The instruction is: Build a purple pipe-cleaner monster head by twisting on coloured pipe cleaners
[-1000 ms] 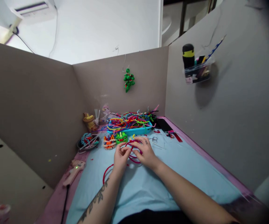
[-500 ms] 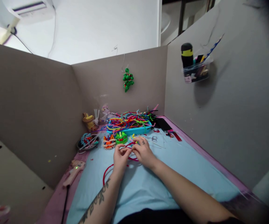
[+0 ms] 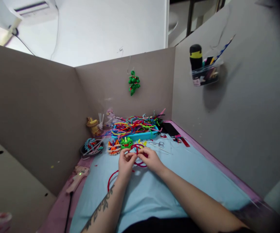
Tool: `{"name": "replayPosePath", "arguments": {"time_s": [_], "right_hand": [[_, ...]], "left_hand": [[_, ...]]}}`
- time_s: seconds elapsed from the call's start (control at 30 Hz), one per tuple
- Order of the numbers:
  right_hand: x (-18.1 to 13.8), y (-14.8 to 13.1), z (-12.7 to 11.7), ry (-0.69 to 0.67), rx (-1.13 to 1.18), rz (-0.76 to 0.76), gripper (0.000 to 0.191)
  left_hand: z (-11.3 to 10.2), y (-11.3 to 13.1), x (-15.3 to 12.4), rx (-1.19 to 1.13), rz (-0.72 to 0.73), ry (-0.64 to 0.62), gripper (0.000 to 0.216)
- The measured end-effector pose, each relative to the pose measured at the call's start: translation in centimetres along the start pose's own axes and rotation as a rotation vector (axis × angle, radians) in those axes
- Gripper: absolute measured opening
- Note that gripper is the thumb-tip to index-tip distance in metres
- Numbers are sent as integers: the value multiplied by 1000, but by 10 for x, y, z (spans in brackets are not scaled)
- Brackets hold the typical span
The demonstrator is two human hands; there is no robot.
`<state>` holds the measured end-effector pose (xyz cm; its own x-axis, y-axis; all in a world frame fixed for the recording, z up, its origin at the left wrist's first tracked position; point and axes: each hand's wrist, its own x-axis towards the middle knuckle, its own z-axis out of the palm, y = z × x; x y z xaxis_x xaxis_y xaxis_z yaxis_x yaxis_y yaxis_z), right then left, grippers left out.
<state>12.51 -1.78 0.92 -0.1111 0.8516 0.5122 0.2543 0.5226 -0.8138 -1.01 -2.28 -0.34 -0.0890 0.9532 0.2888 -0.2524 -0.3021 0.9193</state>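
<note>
Between my two hands is a dark red pipe cleaner (image 3: 140, 164), bent into loops above and below my fingertips. My left hand (image 3: 125, 164) pinches it from the left, fingers closed. From the right, my right hand (image 3: 151, 159) pinches it too, thumb and forefinger meeting near the left fingertips. A red strand (image 3: 110, 180) curves out on the cloth left of my left wrist; whether it joins the held piece is hidden. Just beyond the hands sit a green pipe-cleaner head (image 3: 126, 142), an orange and cream one (image 3: 114, 147) and some yellow pieces (image 3: 141, 143).
A blue tray (image 3: 140, 137) heaped with coloured pipe cleaners stands at the back. Scissors (image 3: 159, 144) lie to the right, a dark bowl (image 3: 98, 149) and a pink glue gun (image 3: 78, 178) to the left. Grey panels (image 3: 122, 87) enclose the table; a clear box (image 3: 205, 75) hangs on the right.
My right hand has lowered slightly, its fingers drawn in closer to the left fingertips. Red loops now stand up above the fingers, where the right hand covered them before.
</note>
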Motion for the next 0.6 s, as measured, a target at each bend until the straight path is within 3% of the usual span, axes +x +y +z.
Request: {"name": "replayPosePath", "arguments": {"time_s": [0.2,0.4,0.6], "right_hand": [[1,4,2,-44,66,60,11],[-1,2,4,-48,13,-10,14],[-3,5,9,20,-32,-44,15]], "left_hand": [[2,3,-3,-7,17,-19,40],[1,2,-4,57,38,40,31],[0,11,-12,510,340,82,8]]}}
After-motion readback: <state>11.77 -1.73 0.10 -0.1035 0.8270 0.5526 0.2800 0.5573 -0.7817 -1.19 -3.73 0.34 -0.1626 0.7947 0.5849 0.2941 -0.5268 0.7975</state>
